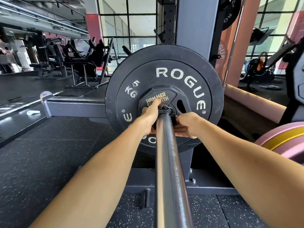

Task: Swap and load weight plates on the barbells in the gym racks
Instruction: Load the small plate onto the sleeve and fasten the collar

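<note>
A steel barbell sleeve [167,158] runs from the bottom centre away from me into a large black ROGUE plate [197,76]. A small black octagonal Hammer Strength plate [166,94] sits against the big one, with a black collar [166,108] on the sleeve in front of it. My left hand [149,119] grips the small plate's lower left edge, index finger stretched up across its face. My right hand [189,125] is curled around the small plate's lower right edge beside the sleeve. The bottom of the small plate is hidden behind the hands.
The grey rack upright [195,27] rises behind the plates, and its base frame [74,106] runs left over the black rubber floor. A pink and yellow plate [283,142] leans at the right. Another black plate [230,12] hangs top right. Gym machines [79,60] stand at the left.
</note>
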{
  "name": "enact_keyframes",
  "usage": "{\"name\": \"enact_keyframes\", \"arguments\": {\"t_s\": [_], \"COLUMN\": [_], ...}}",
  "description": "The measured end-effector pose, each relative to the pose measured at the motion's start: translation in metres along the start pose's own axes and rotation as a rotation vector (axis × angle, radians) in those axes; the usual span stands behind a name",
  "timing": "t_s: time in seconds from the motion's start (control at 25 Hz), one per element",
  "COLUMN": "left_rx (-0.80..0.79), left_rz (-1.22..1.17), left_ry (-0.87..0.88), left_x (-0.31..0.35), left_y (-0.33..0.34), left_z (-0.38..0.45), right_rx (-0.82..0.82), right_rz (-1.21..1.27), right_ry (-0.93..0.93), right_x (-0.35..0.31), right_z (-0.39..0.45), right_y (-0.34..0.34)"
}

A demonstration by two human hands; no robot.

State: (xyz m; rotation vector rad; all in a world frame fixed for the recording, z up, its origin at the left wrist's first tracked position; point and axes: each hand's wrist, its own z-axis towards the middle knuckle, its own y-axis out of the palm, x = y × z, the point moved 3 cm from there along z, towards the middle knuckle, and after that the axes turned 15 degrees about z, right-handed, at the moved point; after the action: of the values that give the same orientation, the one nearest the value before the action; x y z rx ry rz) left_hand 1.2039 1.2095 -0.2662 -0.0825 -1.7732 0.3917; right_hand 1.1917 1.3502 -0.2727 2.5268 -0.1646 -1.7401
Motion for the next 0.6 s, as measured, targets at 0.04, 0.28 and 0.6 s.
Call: {"name": "enact_keyframes", "arguments": {"t_s": [0.04, 0.28, 0.6], "left_rx": [0.056, -0.007, 0.194], "left_rz": [-0.023, 0.054, 0.444], "left_ry": [0.020, 0.012, 0.300], "left_x": [-0.002, -0.009, 0.008], "left_y": [0.000, -0.005, -0.048], "left_z": [-0.001, 0.002, -0.013], "right_rx": [0.000, 0.043, -0.004], "right_rz": [0.002, 0.022, -0.505], "right_ry": [0.006, -0.067, -0.561], "right_x": [0.001, 0.000, -0.025], "right_z": [0.000, -0.004, -0.019], "right_y": [0.000, -0.004, -0.008]}}
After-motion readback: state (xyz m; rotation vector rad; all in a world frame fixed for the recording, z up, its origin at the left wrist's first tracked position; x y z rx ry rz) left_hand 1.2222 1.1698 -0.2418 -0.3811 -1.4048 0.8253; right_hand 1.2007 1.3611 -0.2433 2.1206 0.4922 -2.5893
